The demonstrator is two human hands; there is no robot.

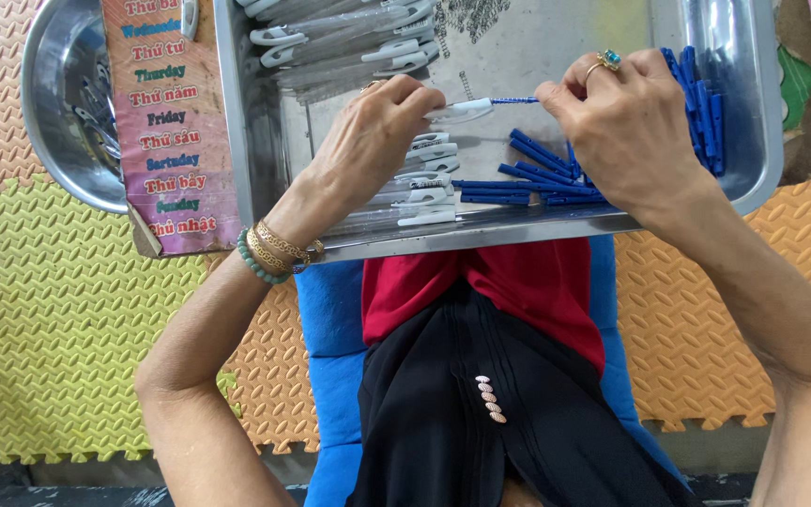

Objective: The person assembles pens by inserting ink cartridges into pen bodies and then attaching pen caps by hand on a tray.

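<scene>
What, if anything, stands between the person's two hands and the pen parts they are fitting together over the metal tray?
Nothing visible. The left hand grips the white pen barrel, the right hand grips the blue refill, and the two parts meet directly above the metal tray.

Left hand (368, 141): raised ahead of the body, back of the hand toward the camera, fingers curled inward, thumb and fingertips pinched together at its right edge. Wrist bent slightly; forearm runs down and to the left, elbow flexed. Right hand (626, 127): level with the left, knuckles up, fingers folded, thumb and forefinger pinched toward the left hand. Right forearm angles down to the right. Hands close, not touching.
</scene>
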